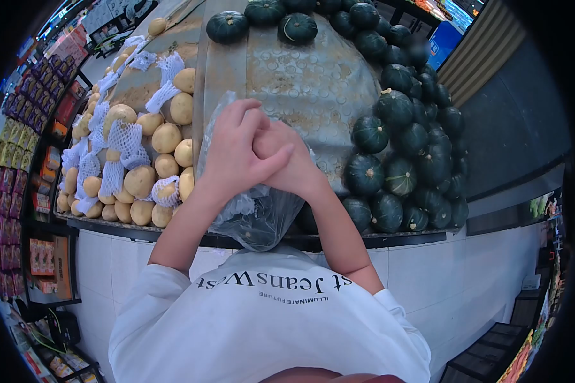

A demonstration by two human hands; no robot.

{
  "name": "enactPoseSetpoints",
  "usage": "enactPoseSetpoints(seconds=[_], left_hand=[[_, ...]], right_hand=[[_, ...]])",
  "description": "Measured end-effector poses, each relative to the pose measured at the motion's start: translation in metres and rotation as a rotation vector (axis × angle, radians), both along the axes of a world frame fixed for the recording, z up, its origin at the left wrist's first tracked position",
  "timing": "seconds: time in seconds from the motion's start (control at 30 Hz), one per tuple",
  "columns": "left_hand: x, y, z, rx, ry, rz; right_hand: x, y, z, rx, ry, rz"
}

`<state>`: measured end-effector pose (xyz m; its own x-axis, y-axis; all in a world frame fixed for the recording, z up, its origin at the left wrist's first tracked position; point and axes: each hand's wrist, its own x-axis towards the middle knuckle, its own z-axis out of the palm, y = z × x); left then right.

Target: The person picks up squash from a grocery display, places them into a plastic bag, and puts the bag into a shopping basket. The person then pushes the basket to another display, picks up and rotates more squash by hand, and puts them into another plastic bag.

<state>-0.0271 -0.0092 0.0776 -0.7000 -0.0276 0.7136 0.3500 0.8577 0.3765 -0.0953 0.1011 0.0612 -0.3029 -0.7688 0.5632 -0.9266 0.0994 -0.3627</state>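
Note:
My left hand (239, 150) and my right hand (287, 159) are pressed together over a clear plastic bag (255, 220). The left fingers lap over the right hand, whose fingers are curled closed. Bunched plastic pokes up beside the left hand, and the rest of the bag hangs below both hands at the stand's front edge. Something whitish and crumpled shows through the film; the other contents are hard to make out. How the fingertips pinch the plastic is partly hidden.
Yellowish round produce (166, 138), some in white foam nets (126, 145), fills the stand's left side. Dark green pumpkins (370, 134) are piled right and along the back. A worn grey liner (300, 83) lies between. Packaged goods on shelves (6, 185) stand at far left.

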Motion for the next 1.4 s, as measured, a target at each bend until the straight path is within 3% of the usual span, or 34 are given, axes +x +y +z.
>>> enactPoseSetpoints(seconds=[0.57, 0.93, 1.03, 1.13, 1.23, 1.27, 1.4], left_hand=[[0.006, 0.002, 0.005, -0.099, -0.019, 0.162], [0.012, 0.001, 0.007, -0.068, -0.028, 0.126], [0.014, -0.002, 0.006, 0.052, 0.025, 0.123], [0.015, -0.010, -0.002, 0.173, 0.106, 0.163], [0.013, -0.023, -0.018, 0.291, 0.114, 0.096], [0.012, -0.029, -0.022, 0.333, 0.111, 0.055], [0.011, -0.058, -0.031, 0.301, 0.036, 0.181]], right_hand=[[-0.003, -0.003, -0.004, 0.039, 0.036, 0.000], [-0.001, -0.003, -0.006, -0.005, 0.013, -0.059], [-0.001, -0.004, -0.007, -0.320, -0.174, -0.120], [0.000, 0.001, -0.018, -0.828, -0.538, -0.162], [0.007, 0.007, -0.031, -1.183, -0.549, -0.185], [0.002, 0.008, -0.042, -1.213, -0.474, -0.186], [0.012, 0.013, -0.060, -1.349, -0.763, -0.233]])
